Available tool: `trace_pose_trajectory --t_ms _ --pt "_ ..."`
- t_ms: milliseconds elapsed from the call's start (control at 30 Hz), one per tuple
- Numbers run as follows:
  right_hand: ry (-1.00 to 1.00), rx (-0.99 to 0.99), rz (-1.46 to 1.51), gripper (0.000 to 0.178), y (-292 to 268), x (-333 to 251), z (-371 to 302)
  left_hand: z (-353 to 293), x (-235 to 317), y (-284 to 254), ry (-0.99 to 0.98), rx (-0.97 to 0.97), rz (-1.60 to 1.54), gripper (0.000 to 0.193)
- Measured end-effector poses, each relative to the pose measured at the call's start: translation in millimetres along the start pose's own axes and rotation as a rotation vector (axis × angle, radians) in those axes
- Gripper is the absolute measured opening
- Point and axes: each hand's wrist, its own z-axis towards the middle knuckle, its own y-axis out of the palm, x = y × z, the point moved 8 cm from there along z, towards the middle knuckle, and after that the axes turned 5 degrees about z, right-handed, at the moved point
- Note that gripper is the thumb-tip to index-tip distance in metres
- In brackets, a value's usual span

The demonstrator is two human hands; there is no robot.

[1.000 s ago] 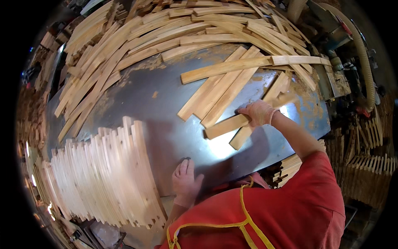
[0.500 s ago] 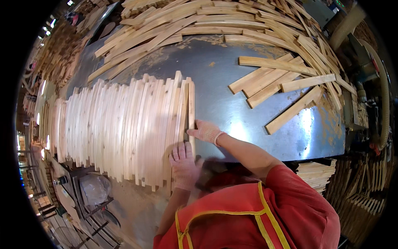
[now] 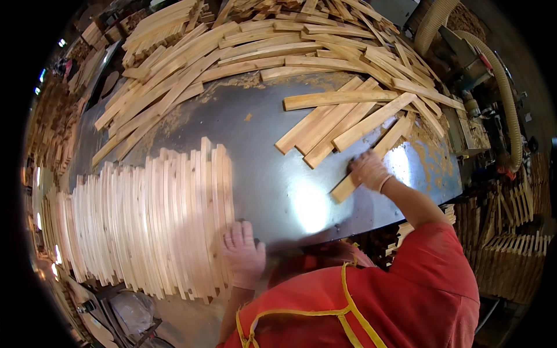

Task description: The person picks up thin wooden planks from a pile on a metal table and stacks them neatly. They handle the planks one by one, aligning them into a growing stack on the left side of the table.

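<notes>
A row of pale wooden slats (image 3: 145, 226) stands on edge, packed side by side, on the left of the metal table (image 3: 261, 133). My left hand (image 3: 243, 254), in a light glove, rests against the right end of this row near its front, fingers stretched out and holding nothing. To the right, my gloved right hand (image 3: 370, 169) grips a loose wooden slat (image 3: 344, 189) lying slanted on the table, its fingers curled over the wood. Several other loose slats (image 3: 331, 119) lie just beyond that hand, partly overlapping.
A large heap of loose slats (image 3: 272, 49) curves along the table's far side, with sawdust (image 3: 220, 95) before it. A ribbed hose (image 3: 505, 93) and machinery stand at the right. More stacked wood (image 3: 505, 255) lies below right. A plastic bag (image 3: 132, 310) sits at lower left.
My right hand has left the right end of the row and moved right onto a loose slat. My left hand stays by the row's end. The whole view has shifted.
</notes>
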Motion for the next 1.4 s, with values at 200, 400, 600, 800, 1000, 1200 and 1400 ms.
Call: trace_pose_trajectory --t_ms 200,400,600,800,1000,1200,1400 --pt "-0.238 0.556 0.436 0.06 -46.5 -9.3 13.3 32.8 106.2 34.1 0.301 -0.157 -0.224 0.089" --pt "0.341 0.357 0.265 0.06 -19.2 183.8 67.7 46.9 112.9 48.3 0.293 -0.23 -0.281 0.077" --pt "-0.038 0.369 0.773 0.066 -91.2 100.1 66.1 -13.3 34.4 32.8 -0.168 -0.329 -0.773 0.061" --pt "-0.026 0.27 1.825 0.062 -35.9 -42.3 118.1 -56.3 -13.6 26.1 -0.677 -0.337 -1.029 0.043" --pt "-0.295 -0.047 1.651 0.051 -93.3 -268.9 98.5 -80.2 -63.0 -14.0 -0.552 0.107 -0.475 0.04" --pt "-0.191 -0.02 1.956 0.07 -88.9 -295.2 59.6 -241.7 -216.3 -1.1 -1.258 0.753 -0.332 0.05" --pt "-0.116 0.338 2.031 0.092 -78.6 -263.0 78.5 -246.7 -150.2 82.1 -1.469 0.579 -1.69 0.047"
